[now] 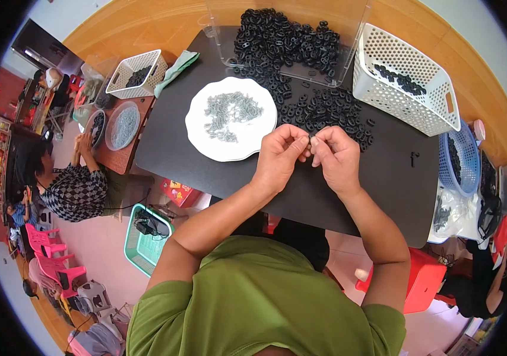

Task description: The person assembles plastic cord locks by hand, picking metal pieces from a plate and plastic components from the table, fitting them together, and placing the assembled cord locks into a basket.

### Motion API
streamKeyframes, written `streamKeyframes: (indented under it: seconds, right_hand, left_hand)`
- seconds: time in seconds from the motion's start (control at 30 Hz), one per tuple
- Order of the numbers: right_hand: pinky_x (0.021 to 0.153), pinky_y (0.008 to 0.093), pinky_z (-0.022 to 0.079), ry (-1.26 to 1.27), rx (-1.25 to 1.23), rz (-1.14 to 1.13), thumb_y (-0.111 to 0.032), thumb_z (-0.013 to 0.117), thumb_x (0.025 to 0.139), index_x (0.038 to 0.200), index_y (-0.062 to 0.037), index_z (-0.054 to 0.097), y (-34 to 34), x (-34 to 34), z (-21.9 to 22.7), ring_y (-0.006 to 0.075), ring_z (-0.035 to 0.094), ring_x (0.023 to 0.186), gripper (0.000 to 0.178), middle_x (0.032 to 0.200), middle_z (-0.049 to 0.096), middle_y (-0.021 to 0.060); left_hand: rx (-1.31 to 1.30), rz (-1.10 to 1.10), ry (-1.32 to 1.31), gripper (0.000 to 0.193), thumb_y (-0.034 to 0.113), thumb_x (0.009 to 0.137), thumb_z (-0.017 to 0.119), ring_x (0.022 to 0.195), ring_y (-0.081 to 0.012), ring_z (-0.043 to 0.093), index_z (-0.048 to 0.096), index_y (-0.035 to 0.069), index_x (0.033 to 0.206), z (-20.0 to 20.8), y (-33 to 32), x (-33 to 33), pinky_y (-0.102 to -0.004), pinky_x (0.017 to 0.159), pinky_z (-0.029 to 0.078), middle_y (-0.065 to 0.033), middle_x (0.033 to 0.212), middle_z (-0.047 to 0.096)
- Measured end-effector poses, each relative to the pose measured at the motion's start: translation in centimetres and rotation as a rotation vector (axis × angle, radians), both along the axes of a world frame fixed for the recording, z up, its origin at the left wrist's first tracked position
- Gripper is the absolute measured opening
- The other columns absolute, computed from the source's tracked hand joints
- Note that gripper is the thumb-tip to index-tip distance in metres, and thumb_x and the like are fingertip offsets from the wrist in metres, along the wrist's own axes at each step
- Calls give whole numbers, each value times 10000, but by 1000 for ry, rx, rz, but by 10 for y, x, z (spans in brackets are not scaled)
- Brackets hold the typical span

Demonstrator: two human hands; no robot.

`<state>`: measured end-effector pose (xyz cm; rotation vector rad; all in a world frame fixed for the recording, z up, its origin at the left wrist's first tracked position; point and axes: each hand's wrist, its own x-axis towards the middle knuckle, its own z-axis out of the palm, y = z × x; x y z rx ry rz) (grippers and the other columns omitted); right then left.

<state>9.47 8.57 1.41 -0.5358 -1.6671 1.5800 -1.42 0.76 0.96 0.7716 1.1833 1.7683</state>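
Note:
My left hand (282,155) and my right hand (338,159) meet fingertip to fingertip above the dark table (325,199), both closed in a pinch. Whatever sits between the fingers is tiny and mostly covered; a bit of something dark shows there, too small to name. Just beyond them spreads a loose pile of small black plastic parts (322,113) with holes. To the left of my left hand lies a white scalloped plate (200,139) bearing many small silvery metal pieces (230,113).
Behind the pile, a clear plastic box (348,65) lies tipped among more black parts. White perforated baskets stand right (405,110) and far left (140,92). One black part (414,159) lies alone on the right. A co-worker (72,184) sits at a side table leftward. A green basket (138,249) is below.

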Motion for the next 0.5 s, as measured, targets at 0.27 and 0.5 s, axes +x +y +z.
streamKeyframes:
  seconds: [0.27,0.5]
  right_hand:
    - [435,211,432,92,-313,58,-63,558,841,780,1,544,33,9,2,79,494,483,89,657,552,43]
    - [422,217,437,159,-398,70,-79,566,840,794,-2,557,43,11,-1,82,496,477,90,667,563,48]
  left_hand:
    - [-106,-20,164,168,94,892,502,686,-93,552,548,-10,1016,11,-2,-8,-222,615,461,-59,818,600]
    - [-137,177,1407,237,80,690,669,688,-320,538,549,10,882,5,-20,7,-378,578,447,-130,773,500]
